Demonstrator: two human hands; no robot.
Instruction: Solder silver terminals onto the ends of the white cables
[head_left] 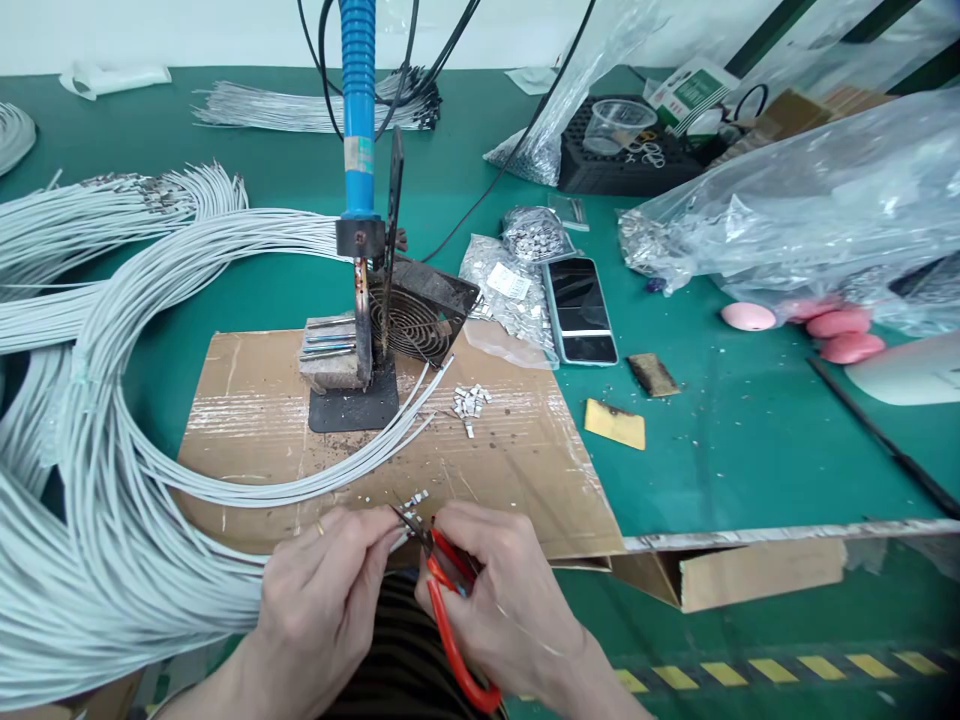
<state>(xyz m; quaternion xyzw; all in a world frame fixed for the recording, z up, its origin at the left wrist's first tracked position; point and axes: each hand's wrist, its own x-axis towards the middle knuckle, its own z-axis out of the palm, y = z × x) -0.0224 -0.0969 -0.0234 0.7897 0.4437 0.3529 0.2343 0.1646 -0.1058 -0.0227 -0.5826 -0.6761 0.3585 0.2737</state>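
Red-handled scissors (450,630) are gripped in my right hand (510,585), their dark blades pointing up and left beside my left fingertips. My left hand (319,585) is closed in a pinch around a white cable (401,541), whose short end shows between the two hands by the blades. Whether the blades touch the cable, I cannot tell. Just beyond the fingertips, small white pieces (415,500) lie on the cardboard sheet (517,490). A curved group of white cables (300,490) rests on the cardboard, and a thick white cable bundle (97,420) fills the left side.
A blue-handled soldering iron (358,130) stands upright at a sooty metal holder (352,408). Farther right are a small heap of white pieces (470,400), bags of metal parts (510,290), a phone (579,310), a yellow sponge (615,423) and pink oval objects (838,322).
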